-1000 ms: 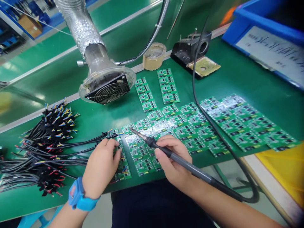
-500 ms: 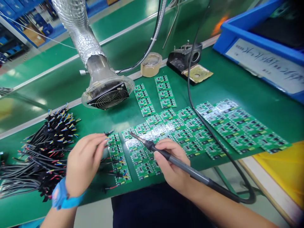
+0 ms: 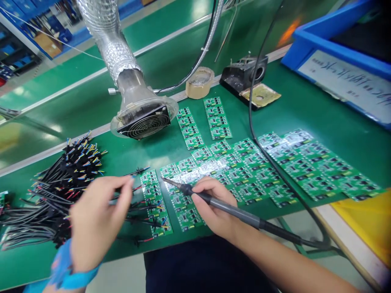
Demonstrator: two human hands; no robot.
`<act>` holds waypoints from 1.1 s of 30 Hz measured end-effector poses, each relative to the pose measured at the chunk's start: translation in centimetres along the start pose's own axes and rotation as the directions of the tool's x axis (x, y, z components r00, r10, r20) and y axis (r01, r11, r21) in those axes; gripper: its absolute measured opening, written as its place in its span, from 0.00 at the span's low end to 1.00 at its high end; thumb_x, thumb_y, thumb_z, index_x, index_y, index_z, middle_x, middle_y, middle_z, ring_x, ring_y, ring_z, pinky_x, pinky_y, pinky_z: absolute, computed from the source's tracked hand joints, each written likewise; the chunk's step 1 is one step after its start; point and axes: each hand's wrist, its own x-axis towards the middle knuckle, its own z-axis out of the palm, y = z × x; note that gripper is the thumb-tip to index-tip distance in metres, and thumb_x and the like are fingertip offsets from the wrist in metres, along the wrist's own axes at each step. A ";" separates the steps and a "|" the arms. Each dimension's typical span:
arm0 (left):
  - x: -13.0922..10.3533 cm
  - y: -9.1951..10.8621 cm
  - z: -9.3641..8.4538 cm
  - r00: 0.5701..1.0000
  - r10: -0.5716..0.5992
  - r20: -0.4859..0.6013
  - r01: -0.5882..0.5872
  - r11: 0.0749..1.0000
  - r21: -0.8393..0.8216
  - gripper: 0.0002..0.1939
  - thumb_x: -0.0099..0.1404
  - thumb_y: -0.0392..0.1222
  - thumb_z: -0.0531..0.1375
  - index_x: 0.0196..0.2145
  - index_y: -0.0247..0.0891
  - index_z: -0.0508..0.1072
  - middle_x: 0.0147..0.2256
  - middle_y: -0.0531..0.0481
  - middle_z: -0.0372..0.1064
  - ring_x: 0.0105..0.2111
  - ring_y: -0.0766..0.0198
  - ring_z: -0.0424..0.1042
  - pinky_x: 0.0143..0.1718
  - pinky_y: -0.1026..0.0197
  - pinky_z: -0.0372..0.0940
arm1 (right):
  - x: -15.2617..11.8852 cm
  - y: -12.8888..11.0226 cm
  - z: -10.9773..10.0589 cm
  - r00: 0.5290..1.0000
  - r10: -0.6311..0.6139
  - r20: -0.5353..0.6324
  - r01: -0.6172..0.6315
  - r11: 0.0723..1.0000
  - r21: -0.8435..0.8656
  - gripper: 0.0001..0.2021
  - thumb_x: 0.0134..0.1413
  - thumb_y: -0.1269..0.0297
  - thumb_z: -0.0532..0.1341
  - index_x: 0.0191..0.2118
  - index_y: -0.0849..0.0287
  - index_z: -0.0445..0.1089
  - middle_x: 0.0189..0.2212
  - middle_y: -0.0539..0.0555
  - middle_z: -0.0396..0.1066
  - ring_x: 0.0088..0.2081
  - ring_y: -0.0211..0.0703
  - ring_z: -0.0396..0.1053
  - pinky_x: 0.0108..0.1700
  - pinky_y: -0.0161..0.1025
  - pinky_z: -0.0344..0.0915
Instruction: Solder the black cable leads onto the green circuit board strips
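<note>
Circuit board strip [image 3: 156, 203], head view: it lies flat on the table [image 3: 137, 154], just to the right of my left hand [image 3: 97, 211] and apart from the larger group of board strips [image 3: 247, 175]. Short cables [image 3: 143, 221] lie at its left side, with coloured wire ends reaching onto the boards at several positions

Hand state: my left hand is raised, thumb and fingertips drawn close together; I cannot tell whether a wire is pinched between them. My right hand [image 3: 214, 203] is closed around the grip of the soldering iron [image 3: 235, 211]. The iron's tip is at the upper left of the large group; contact cannot be confirmed

Progress, as judged: wiring is partly advanced on the near strip only; whether each joint is fixed cannot be read. The large group and the two strips near the fume extractor [image 3: 146, 122] show no wires and appear unwired. A thick cable bundle [image 3: 76, 162] remains available at the left
</note>
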 end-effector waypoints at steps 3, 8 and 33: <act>0.2 1.8 3.5 0.976 0.123 0.181 -0.105 0.989 -0.105 0.04 0.63 0.39 0.55 0.34 0.39 0.68 0.31 0.51 0.70 0.33 0.63 0.69 0.36 0.60 0.64 | 0.0 0.1 0.0 0.997 0.054 0.053 -0.054 0.999 -0.003 0.05 0.49 0.73 0.56 0.32 0.56 0.62 0.25 0.48 0.62 0.24 0.35 0.63 0.25 0.34 0.61; 0.5 1.0 5.3 0.876 0.125 0.466 -0.006 0.969 -0.249 0.07 0.65 0.39 0.50 0.32 0.38 0.66 0.36 0.47 0.63 0.36 0.63 0.66 0.40 0.58 0.64 | 0.2 0.0 -0.1 0.979 0.148 0.138 -0.148 0.989 -0.013 0.03 0.47 0.72 0.56 0.28 0.57 0.62 0.21 0.47 0.62 0.19 0.33 0.62 0.21 0.31 0.60; 1.1 1.8 5.2 0.826 0.050 0.561 0.073 0.978 -0.194 0.07 0.61 0.36 0.52 0.29 0.36 0.69 0.33 0.48 0.60 0.32 0.63 0.65 0.37 0.57 0.63 | 0.1 0.1 0.0 0.956 0.231 0.181 -0.227 0.973 -0.045 0.02 0.47 0.71 0.57 0.28 0.58 0.63 0.16 0.44 0.61 0.15 0.32 0.59 0.18 0.30 0.56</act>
